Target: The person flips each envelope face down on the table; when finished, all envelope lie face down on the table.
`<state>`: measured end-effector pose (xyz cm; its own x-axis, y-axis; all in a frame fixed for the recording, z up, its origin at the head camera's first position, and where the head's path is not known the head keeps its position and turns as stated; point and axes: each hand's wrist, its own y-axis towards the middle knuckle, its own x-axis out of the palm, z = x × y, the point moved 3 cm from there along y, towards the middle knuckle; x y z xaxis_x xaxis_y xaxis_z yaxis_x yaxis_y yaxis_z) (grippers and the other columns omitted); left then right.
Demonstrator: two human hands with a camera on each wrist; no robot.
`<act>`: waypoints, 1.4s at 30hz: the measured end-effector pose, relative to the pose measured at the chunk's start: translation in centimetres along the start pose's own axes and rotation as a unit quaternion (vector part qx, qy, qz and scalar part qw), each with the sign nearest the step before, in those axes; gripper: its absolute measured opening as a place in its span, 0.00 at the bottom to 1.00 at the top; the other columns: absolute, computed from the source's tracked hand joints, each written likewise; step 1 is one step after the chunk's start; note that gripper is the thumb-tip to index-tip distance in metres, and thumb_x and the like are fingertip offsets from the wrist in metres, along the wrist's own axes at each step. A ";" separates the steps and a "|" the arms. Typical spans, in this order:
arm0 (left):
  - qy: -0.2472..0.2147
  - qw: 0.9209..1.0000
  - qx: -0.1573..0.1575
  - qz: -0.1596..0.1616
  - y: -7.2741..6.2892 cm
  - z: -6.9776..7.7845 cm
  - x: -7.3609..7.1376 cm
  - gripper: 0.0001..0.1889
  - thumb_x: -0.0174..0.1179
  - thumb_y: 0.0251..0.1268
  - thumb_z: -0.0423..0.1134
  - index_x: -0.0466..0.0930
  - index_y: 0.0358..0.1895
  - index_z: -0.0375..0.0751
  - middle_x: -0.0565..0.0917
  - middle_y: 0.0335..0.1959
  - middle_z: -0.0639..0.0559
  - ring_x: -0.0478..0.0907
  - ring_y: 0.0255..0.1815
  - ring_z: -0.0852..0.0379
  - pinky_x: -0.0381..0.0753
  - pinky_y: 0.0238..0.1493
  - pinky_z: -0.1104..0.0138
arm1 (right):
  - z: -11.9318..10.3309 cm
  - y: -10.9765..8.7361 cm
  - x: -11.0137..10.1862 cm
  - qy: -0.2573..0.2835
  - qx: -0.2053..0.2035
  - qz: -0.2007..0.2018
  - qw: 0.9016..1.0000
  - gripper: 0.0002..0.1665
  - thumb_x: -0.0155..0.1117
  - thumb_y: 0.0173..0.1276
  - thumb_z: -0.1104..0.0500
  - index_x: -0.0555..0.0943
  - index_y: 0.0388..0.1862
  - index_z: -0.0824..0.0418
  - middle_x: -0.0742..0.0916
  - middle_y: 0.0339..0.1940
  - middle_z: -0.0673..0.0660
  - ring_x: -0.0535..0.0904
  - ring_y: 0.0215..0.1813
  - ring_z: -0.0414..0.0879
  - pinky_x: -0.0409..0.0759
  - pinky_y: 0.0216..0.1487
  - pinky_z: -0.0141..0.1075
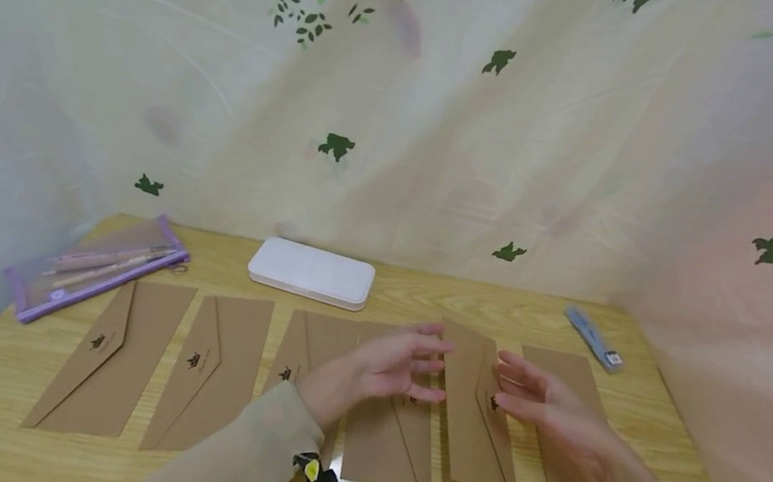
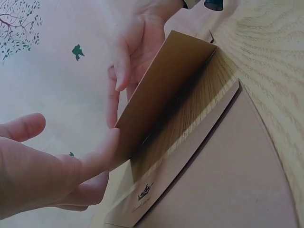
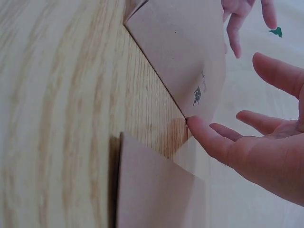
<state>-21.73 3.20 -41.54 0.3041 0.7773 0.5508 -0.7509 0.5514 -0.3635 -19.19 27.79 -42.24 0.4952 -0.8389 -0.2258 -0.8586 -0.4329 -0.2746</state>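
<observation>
A brown paper envelope (image 1: pixel 467 405) with a small dark print stands tilted between my two hands, its left long side raised off the wooden table. At its left edge is my left hand (image 1: pixel 393 364), fingers extended. The left wrist view shows a left fingertip right at the edge of the raised envelope (image 2: pixel 161 90). My right hand (image 1: pixel 557 411) is on the other side, palm turned inward and fingers loosely straight. One of its fingertips (image 3: pixel 197 124) meets the envelope's lower edge by the table in the right wrist view. Neither hand curls round the envelope.
Several matching envelopes (image 1: pixel 144 354) lie in a row, some partly behind my arms; another envelope (image 1: pixel 573 380) lies under my right hand. Behind them are a purple-edged zip pouch (image 1: pixel 102 263) with pens, a white case (image 1: pixel 311 270) and a small blue-grey packet (image 1: pixel 591 337).
</observation>
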 end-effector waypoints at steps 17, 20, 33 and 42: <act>-0.035 0.999 0.006 0.000 0.1 -0.2 0.1 0.34 0.59 0.73 0.34 0.55 0.78 0.39 0.66 0.68 0.39 0.65 0.66 0.40 0.75 0.63 0.41 | -0.5 0.2 0.2 0.029 -0.021 -0.009 0.999 0.48 0.61 0.76 0.58 0.45 0.82 0.69 0.54 0.80 0.75 0.51 0.78 0.71 0.74 0.68 0.49; -0.034 0.999 0.007 -0.003 0.1 -0.1 0.1 0.34 0.59 0.73 0.34 0.55 0.78 0.39 0.65 0.68 0.38 0.66 0.66 0.40 0.75 0.63 0.41 | -0.6 0.2 0.2 0.032 -0.021 -0.009 0.999 0.49 0.62 0.76 0.58 0.45 0.82 0.69 0.54 0.80 0.75 0.51 0.78 0.71 0.74 0.68 0.49; -0.037 0.999 0.007 -0.005 0.1 0.0 0.3 0.33 0.58 0.73 0.34 0.56 0.77 0.38 0.65 0.67 0.39 0.68 0.61 0.42 0.74 0.64 0.41 | -0.8 0.4 0.4 0.038 -0.013 -0.010 0.999 0.48 0.61 0.76 0.57 0.45 0.83 0.67 0.54 0.80 0.74 0.51 0.79 0.69 0.73 0.69 0.52; -0.024 1.000 0.005 -0.007 0.2 -0.1 0.4 0.30 0.58 0.72 0.33 0.61 0.74 0.38 0.68 0.62 0.42 0.69 0.59 0.44 0.74 0.64 0.42 | -1.1 0.4 0.6 0.055 -0.022 -0.023 0.998 0.49 0.61 0.77 0.59 0.43 0.83 0.67 0.51 0.81 0.74 0.52 0.78 0.71 0.73 0.68 0.53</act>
<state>-21.65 3.63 -41.47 0.2860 0.7539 0.5914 -0.7521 0.5591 -0.3489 -19.40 26.76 -41.41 0.5185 -0.8480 -0.1101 -0.8419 -0.4836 -0.2395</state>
